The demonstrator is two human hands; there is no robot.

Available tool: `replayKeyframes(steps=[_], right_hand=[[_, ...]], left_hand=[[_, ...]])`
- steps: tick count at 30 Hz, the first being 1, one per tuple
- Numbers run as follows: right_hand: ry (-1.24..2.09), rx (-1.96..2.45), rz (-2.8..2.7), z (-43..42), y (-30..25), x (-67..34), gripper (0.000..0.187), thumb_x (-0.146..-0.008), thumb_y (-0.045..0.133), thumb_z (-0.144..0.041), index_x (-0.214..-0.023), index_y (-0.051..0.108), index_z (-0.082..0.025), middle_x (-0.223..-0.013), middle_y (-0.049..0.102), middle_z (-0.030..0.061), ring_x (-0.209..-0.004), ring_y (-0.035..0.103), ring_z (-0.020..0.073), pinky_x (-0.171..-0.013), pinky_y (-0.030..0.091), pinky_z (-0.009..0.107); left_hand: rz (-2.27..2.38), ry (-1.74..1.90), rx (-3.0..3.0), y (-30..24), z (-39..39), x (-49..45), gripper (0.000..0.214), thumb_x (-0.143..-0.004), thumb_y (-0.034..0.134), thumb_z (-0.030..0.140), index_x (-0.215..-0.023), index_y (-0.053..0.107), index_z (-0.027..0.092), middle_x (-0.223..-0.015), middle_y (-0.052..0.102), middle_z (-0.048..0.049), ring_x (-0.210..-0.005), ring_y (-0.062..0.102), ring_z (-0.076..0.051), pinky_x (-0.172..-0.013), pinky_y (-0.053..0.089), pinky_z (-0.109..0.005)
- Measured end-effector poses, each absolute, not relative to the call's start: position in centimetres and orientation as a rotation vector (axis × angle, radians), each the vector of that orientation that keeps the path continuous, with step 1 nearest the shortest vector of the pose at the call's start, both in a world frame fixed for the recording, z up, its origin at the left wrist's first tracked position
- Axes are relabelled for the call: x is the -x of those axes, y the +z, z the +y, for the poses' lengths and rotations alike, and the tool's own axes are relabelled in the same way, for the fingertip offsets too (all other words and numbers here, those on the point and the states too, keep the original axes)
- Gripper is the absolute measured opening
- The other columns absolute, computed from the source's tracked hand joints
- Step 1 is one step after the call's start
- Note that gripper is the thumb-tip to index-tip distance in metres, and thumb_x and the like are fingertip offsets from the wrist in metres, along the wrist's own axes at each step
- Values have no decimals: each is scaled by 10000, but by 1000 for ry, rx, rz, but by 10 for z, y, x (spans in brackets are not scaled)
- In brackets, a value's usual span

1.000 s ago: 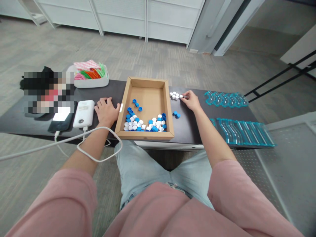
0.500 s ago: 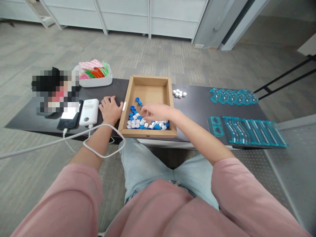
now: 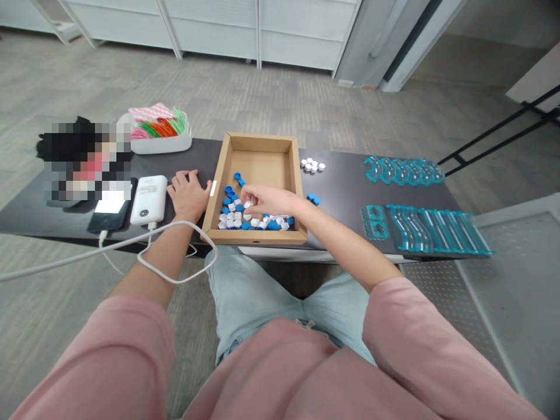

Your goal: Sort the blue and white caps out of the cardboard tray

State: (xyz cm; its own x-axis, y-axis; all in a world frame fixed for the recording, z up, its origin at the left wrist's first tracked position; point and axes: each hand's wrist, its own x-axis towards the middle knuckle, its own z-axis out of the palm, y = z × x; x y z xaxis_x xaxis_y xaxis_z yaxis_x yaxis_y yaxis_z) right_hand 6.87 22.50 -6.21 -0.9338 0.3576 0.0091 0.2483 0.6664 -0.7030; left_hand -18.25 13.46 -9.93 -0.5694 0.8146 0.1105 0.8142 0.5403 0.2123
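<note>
My left hand (image 3: pixel 189 195) lies on the dark table with its fingers spread, its thumb side against the left wall of a shallow cardboard box (image 3: pixel 261 235). Inside the box, my right hand (image 3: pixel 266 201) reaches down over the small blue and white hexagonal pieces. Its thumb and fingertips close around a white hexagonal piece (image 3: pixel 248 204); the hand hides part of the pile. Most pieces lie along the box's near side, with a few blue pieces (image 3: pixel 238 177) further back. Outside, right of the box, are a white cluster (image 3: pixel 312 165) and a blue cluster (image 3: pixel 313 199).
Left of my left hand lie a white power bank (image 3: pixel 149 200) and a phone (image 3: pixel 112 205), with a white cable (image 3: pixel 175 281) looping over my left forearm. Behind them stands a white bin (image 3: pixel 161 146) of colourful strips. Teal clear plastic parts (image 3: pixel 437 230) cover the table's right side.
My right hand stays over the pile; a white piece now shows at its fingertips. The whole view has shifted slightly left, and the blue cluster beside my right forearm has come into sight.
</note>
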Motion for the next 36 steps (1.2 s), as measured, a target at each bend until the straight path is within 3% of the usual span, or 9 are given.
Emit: replayKeyframes(steps=[6,9,14,19,23,28,32,36], right_hand=[[774,805,-2335,308,-50,-159,233,-1047,877,-438,-1187,845,-255,-1155,778,60,-958,685,238,-960,583,395],[646,1161,-2131,352,-62,-220,259,-947,896,-345,-1180,845,-244,-1175,778,76,-920,687,245,-992,616,448],[734,1648,-1992,369,-97,-267,487,-770,961,-184,-1228,797,-200,-1077,773,51,-917,721,259,-1051,638,492],[719,1563,-2048,367,-119,-253,598,-787,1014,-277,-1335,792,-182,-1263,756,115,-933,745,259,-1108,672,535],[699,1483,-2100,373,-124,-233,616,-830,1030,-354,-1370,797,-170,-1323,713,116,-935,748,239,-1173,658,531],[714,1490,-2105,374,-122,-229,730,-818,1029,-332,-1477,759,-173,-1394,673,137,-950,750,246,-1196,649,545],[575,1336,-2067,367,-105,-222,582,-921,899,-329,-1471,755,-204,-1398,692,152,-942,711,263,-1151,647,548],[590,930,-2222,327,-70,-172,342,-1060,733,-321,-1390,773,-241,-1279,754,99,-955,690,250,-1033,626,455]], left_hand=[[2746,378,-1462,-98,134,182,700,-1150,513,423,-1736,616,54,-1747,515,-352,-1600,480,-555,-1341,395,-660],[2727,406,-1466,-96,134,180,699,-1150,511,410,-1736,604,40,-1744,511,-362,-1602,472,-562,-1336,391,-677],[2711,403,-1457,-91,133,177,704,-1143,529,375,-1732,589,-6,-1753,504,-361,-1589,473,-538,-1338,382,-671],[2706,392,-1449,-89,132,176,702,-1153,545,365,-1744,577,-10,-1768,501,-356,-1588,469,-530,-1342,379,-669],[2707,374,-1442,-89,132,176,708,-1148,535,367,-1739,579,-20,-1772,491,-363,-1595,478,-536,-1345,378,-675],[2716,399,-1454,-92,132,179,685,-1154,529,389,-1735,600,34,-1757,511,-355,-1594,490,-550,-1341,396,-676],[2731,374,-1439,-94,133,180,690,-1161,524,423,-1742,604,60,-1757,505,-353,-1624,470,-556,-1360,384,-657],[2742,369,-1442,-95,134,180,684,-1154,522,416,-1740,602,72,-1752,509,-352,-1623,469,-557,-1364,372,-663]])
